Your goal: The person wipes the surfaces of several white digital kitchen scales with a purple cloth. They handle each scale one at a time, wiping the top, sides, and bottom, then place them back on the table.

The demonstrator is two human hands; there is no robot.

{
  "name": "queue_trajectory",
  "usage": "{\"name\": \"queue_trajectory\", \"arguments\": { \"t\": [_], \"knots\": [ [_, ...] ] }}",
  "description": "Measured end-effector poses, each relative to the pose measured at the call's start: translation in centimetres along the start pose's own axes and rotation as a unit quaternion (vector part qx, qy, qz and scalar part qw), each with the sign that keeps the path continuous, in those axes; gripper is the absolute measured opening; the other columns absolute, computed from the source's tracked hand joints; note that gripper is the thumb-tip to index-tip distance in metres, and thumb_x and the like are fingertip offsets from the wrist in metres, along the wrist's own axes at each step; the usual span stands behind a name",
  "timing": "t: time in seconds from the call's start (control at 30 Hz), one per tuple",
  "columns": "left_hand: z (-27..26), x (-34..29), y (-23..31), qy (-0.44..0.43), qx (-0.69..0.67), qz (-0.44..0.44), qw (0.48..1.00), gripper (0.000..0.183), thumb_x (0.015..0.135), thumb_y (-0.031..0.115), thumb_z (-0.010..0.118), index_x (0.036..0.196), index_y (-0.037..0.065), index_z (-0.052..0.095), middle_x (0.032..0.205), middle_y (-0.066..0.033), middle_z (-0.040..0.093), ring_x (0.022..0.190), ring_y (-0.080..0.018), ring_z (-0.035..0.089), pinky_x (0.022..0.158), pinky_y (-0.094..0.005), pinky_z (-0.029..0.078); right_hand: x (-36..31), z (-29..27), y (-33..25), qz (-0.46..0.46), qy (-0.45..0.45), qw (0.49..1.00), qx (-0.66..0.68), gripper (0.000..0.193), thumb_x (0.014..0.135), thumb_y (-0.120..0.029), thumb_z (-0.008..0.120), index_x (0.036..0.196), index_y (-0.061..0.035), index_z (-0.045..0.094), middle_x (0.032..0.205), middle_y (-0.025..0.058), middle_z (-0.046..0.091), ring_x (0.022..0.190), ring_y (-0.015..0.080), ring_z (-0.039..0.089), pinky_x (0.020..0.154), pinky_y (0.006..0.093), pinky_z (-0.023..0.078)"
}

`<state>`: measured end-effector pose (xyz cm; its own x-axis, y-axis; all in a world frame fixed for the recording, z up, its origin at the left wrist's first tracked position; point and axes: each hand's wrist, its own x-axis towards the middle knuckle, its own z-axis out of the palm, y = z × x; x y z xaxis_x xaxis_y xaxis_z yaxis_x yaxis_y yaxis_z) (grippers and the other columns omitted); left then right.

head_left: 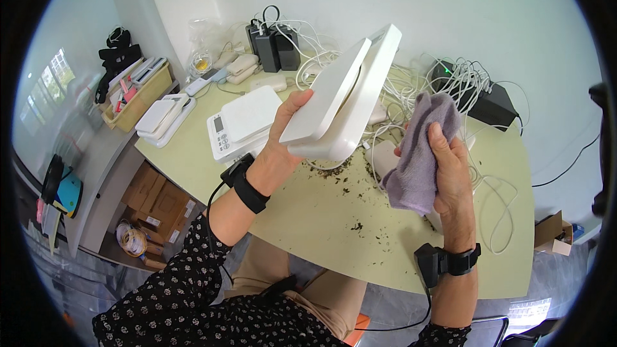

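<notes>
My left hand [286,132] grips a white digital scale [350,90] by its edge, lifted off the table and tipped steeply on its side. The gap between its weighing plate and base faces up. In my right hand [452,170] is a bunched purple-grey cloth [421,154], thumb pressed on its front; it hangs to the right of the scale, apart from it. Dark dry flakes [357,226] are scattered over the tabletop below both hands. A second white scale [247,119] with a small display lies flat behind my left wrist.
White cables [411,83] tangle along the table's back, around black power units [276,48] and a black box [491,103]. Another white scale [166,117] lies by the table's left corner, near a yellow bin [138,96]. White power banks [241,67] rest behind. The pale green table [321,238] curves toward my lap.
</notes>
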<state>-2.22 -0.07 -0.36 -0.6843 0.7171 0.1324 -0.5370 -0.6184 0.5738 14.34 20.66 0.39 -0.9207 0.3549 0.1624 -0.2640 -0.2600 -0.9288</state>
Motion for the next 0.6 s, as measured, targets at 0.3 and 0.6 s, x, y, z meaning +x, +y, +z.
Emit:
{"name": "queue_trajectory", "arguments": {
  "t": [0.3, 0.6],
  "knots": [
    [-2.2, 0.2, 0.6, -0.062, -0.076, -0.052, 0.994, 0.047, 0.090, 0.017, 0.068, 0.128, -0.007, 0.057, 0.119, -0.0196, 0.068, 0.101, -0.0290, 0.071, 0.090, -0.0392, 0.061, -0.8, 1.4, -0.9, -0.010, 0.017, 0.994, 0.106, 0.052, 0.101, -0.042, 0.057, 0.125, 0.0047, 0.056, 0.102, 0.0143, 0.069, 0.084, 0.0269, 0.072, 0.069, 0.0361, 0.062],
    [-0.5, -0.3, 0.0, -0.020, 0.026, -0.025, 0.999, 0.051, 0.086, 0.017, 0.069, 0.129, -0.007, 0.054, 0.117, -0.0186, 0.067, 0.100, -0.0273, 0.070, 0.089, -0.0379, 0.060, -1.3, 1.5, -2.5, -0.036, 0.055, 0.996, 0.062, 0.036, 0.100, -0.020, 0.059, 0.127, 0.0043, 0.059, 0.105, 0.0118, 0.071, 0.087, 0.0165, 0.070, 0.075, 0.0293, 0.060]
  ]
}}
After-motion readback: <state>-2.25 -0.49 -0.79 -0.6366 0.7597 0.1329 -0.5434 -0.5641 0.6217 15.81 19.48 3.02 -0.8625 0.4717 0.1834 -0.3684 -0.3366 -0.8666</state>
